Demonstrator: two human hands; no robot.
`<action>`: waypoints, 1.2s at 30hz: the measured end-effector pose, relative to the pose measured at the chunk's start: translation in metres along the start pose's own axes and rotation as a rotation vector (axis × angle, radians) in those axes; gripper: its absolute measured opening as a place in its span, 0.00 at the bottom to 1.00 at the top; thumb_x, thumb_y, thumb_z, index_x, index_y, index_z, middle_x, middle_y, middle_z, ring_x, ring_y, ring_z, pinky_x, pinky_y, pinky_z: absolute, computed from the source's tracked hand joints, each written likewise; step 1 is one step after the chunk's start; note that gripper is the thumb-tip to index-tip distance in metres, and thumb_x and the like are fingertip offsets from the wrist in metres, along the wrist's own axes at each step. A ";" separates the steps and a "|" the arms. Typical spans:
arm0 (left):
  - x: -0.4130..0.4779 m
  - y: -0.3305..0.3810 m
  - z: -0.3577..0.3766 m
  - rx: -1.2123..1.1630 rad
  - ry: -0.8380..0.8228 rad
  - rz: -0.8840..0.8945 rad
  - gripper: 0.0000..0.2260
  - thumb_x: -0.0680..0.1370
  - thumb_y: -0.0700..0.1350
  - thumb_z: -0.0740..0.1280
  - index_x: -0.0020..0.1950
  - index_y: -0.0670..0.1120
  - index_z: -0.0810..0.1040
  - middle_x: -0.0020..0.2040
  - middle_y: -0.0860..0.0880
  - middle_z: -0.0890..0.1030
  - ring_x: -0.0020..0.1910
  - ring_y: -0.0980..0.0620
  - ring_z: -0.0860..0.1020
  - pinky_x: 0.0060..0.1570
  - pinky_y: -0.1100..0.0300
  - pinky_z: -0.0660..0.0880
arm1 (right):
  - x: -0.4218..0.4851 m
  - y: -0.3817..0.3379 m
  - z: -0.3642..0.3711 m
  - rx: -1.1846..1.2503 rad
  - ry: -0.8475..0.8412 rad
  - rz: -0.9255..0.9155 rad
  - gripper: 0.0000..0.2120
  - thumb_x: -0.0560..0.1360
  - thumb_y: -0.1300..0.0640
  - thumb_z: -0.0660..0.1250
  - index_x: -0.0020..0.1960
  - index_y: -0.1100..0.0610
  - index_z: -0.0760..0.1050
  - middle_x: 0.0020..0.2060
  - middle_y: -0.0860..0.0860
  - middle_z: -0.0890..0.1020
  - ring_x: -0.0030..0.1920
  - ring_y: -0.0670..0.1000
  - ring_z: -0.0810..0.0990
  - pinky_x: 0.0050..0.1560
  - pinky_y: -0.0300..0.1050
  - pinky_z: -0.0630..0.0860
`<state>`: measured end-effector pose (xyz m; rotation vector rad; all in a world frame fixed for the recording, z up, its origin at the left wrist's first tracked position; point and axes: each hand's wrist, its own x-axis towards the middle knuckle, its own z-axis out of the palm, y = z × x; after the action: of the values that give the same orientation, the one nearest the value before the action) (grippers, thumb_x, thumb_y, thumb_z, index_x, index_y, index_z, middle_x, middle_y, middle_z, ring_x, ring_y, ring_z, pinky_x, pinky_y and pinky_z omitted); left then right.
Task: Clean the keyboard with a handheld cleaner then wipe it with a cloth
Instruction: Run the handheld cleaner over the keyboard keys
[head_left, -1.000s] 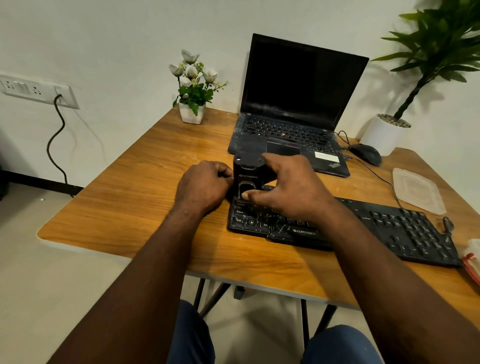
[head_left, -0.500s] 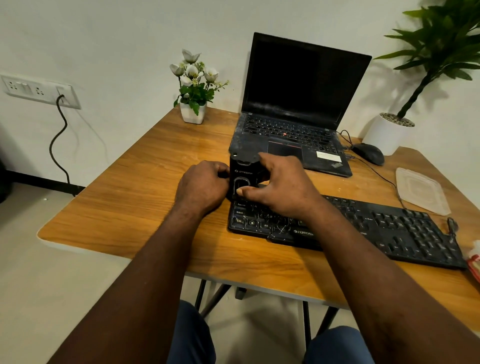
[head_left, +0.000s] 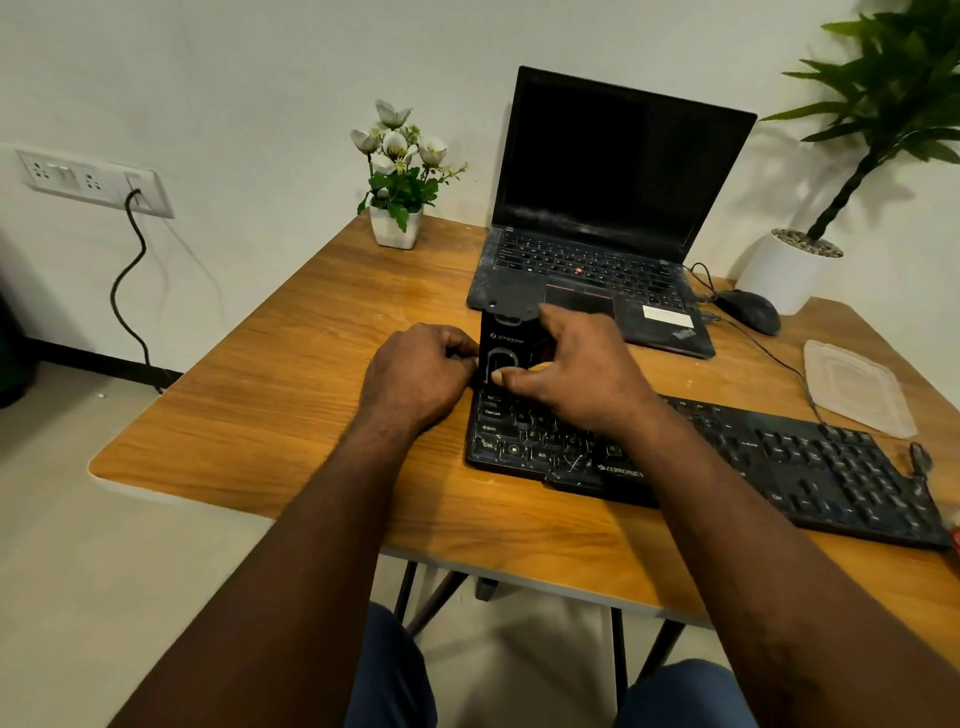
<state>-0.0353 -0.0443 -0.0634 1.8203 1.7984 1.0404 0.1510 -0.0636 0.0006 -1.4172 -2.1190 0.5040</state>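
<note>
Keyboard (head_left: 779, 467) job, lower right on table (head_left: 311, 364): looking early. Clamping right hand (head_left: 576, 374) grip round handheld cleaner (head_left: 506, 348), standing it on left-end keys mid-frame. Curling left hand (head_left: 415, 374) against its side; grip there unclear. Leaving most keys plus cloth wipe to do.

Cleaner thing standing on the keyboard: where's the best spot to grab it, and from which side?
Grab the handheld cleaner around its upper body, across its flat sides, coming from above. It stands upright on the left end of the keyboard, a tall narrow block that fingers can wrap. The right hand holds it so, thumb on the front; the left hand curls against its left side.
</note>
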 end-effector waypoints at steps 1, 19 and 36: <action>0.000 0.000 0.000 0.005 0.000 -0.001 0.05 0.78 0.53 0.70 0.50 0.58 0.86 0.42 0.61 0.83 0.42 0.61 0.79 0.36 0.61 0.70 | -0.003 -0.001 -0.001 0.013 -0.034 0.004 0.26 0.70 0.53 0.81 0.66 0.49 0.77 0.52 0.43 0.84 0.48 0.40 0.83 0.46 0.37 0.83; 0.000 0.000 -0.001 -0.041 -0.005 -0.037 0.03 0.76 0.55 0.73 0.46 0.59 0.86 0.40 0.61 0.84 0.42 0.60 0.80 0.40 0.59 0.75 | 0.006 -0.005 0.000 0.068 0.081 0.083 0.25 0.71 0.54 0.80 0.66 0.49 0.78 0.53 0.43 0.84 0.49 0.41 0.83 0.48 0.39 0.83; -0.005 0.010 -0.009 0.036 -0.016 -0.039 0.08 0.78 0.47 0.68 0.42 0.58 0.83 0.34 0.59 0.78 0.35 0.57 0.77 0.35 0.60 0.71 | -0.021 -0.022 0.008 0.038 0.016 0.068 0.26 0.69 0.52 0.81 0.65 0.49 0.78 0.50 0.43 0.84 0.45 0.41 0.84 0.46 0.41 0.84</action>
<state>-0.0349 -0.0521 -0.0514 1.8013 1.8471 0.9822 0.1371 -0.0913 0.0023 -1.4709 -2.0440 0.5536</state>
